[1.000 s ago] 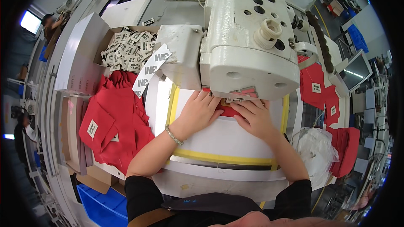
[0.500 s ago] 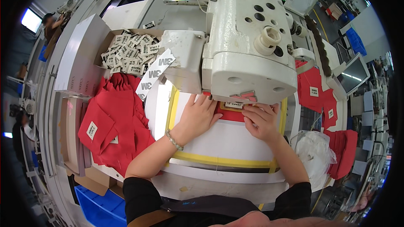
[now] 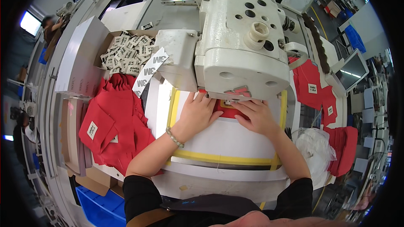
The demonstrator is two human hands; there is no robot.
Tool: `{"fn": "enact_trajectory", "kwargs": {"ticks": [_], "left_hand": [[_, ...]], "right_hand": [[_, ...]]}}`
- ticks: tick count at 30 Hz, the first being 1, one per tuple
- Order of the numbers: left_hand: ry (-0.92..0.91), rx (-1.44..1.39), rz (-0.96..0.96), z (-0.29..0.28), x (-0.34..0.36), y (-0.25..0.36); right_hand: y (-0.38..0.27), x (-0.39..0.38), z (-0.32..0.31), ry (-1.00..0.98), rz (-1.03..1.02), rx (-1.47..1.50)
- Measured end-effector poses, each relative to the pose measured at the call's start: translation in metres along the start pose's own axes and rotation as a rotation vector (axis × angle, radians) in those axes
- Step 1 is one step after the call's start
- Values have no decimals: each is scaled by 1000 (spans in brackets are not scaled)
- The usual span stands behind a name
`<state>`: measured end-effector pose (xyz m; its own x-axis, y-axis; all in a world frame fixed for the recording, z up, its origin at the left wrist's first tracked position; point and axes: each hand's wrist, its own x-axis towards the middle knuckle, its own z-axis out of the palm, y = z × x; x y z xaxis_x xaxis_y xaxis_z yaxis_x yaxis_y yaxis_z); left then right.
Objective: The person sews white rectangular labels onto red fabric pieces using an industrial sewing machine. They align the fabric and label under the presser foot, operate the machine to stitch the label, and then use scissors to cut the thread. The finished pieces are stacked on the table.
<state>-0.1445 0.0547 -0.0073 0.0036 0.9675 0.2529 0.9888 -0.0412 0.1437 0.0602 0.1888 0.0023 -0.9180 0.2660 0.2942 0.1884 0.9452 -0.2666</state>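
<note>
A red fabric piece [image 3: 227,112] lies on the white work plate [image 3: 223,141] beneath the head of a large white sewing machine [image 3: 244,65]. My left hand [image 3: 197,112] rests flat on the cloth's left side, fingers stretched forward and thumb out to the side. On the right side my right hand [image 3: 257,116] presses down with its fingers laid forward, their tips close to the machine head. Between the hands, a small yellow-edged frame [image 3: 227,104] shows on the cloth. Most of what it encloses is hidden by the machine head and my right fingers.
A box of small woven labels [image 3: 128,54] stands at the back left. In front of it lie stacked red pieces [image 3: 122,122], some bearing labels. More labelled red pieces [image 3: 309,84] lie right of the machine, near a white plastic bag [image 3: 313,147] and a monitor [image 3: 351,69].
My right hand has slid forward, its fingers straightening from a pinch-like curl to lie flatter over the cloth. The cloth's label is now more covered. My left hand stays nearly in place.
</note>
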Motion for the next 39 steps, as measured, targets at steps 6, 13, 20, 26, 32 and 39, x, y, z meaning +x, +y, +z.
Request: {"fn": "enact_trajectory", "kwargs": {"ticks": [6,13,20,26,32,39], "left_hand": [[91,54,47,-2,2,-2],[29,58,23,0,1,-2],[70,51,19,3,2,0],[42,59,11,-2,4,3],[57,58,8,-1,7,-2],[107,-27,3,1,21,-13]], "right_hand": [[1,1,1,-12,-16,26],[1,1,1,-24,4,77],[-3,2,-2,-5,-11,67],[2,-2,9,65,-41,79],[8,1,13,79,-35,72],[25,11,17,119,-49,45]]}}
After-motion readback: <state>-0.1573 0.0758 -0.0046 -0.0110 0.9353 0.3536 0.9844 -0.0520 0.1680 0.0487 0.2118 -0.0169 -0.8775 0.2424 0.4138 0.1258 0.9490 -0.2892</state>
